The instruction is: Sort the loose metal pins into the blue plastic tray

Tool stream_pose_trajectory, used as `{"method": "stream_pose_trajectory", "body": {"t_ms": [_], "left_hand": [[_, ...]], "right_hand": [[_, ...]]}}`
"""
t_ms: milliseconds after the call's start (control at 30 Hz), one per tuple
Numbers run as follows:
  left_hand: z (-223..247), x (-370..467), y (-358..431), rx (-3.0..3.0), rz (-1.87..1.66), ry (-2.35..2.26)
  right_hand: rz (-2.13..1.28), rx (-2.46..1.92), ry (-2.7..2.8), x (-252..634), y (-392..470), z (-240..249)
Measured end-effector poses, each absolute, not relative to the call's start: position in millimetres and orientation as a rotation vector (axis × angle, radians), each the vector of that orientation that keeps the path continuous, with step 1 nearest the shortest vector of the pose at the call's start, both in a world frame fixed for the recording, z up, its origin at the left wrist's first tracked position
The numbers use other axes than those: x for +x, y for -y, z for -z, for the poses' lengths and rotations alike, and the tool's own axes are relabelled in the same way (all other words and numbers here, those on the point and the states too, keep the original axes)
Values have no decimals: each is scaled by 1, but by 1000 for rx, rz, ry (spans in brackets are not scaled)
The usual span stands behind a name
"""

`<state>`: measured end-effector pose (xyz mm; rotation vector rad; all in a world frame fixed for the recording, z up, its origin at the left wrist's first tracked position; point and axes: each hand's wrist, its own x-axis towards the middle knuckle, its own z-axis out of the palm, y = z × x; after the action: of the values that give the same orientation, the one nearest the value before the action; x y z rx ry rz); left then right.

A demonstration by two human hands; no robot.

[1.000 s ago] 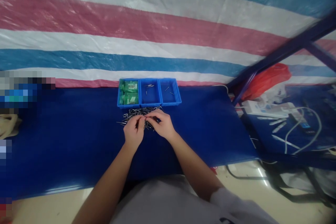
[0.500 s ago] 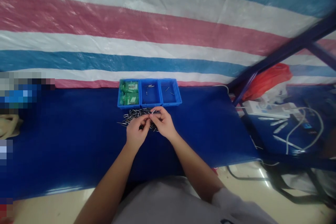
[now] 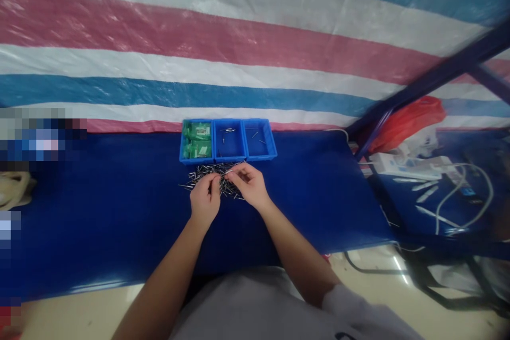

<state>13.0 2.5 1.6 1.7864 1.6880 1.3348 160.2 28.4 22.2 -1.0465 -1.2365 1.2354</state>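
Note:
A heap of thin metal pins (image 3: 235, 189), silver and dark, lies on the blue tabletop; their exact kind is too small to tell. Over the heap, my right hand (image 3: 250, 186) pinches one slim silver pin (image 3: 228, 172) between thumb and fingers. Just left of it, my left hand (image 3: 205, 199) is closed in a pinch, its fingertips close to that pin; what it holds is too small to make out. Behind the heap stand three joined blue bins: the left bin (image 3: 181, 149) with green packets (image 3: 198, 139), the middle bin (image 3: 230, 150) and right bin (image 3: 258, 151) with a few pins each.
A striped plastic sheet (image 3: 239, 74) hangs behind the table (image 3: 99, 212). To the right are a dark metal frame (image 3: 430, 79), a red plastic bag (image 3: 410, 122), a white power strip (image 3: 406, 166) and loose cables. A beige object (image 3: 16, 191) sits at the left edge.
My hands have drawn slightly apart at the fingertips, the left one shifting left. A slim silver pin now shows between them. The bins look unchanged.

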Motion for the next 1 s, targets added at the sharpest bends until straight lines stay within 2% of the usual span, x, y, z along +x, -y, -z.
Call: {"method": "stream_pose_trajectory", "body": {"t_ms": [533, 1000], "left_hand": [[-6, 11, -1, 1675, -1274, -1758], [-8, 14, -1, 1589, -1373, -1651]], "right_hand": [[-1232, -1044, 1257, 160, -28, -25], [-1299, -1057, 1183, 159, -29, -24]]}}
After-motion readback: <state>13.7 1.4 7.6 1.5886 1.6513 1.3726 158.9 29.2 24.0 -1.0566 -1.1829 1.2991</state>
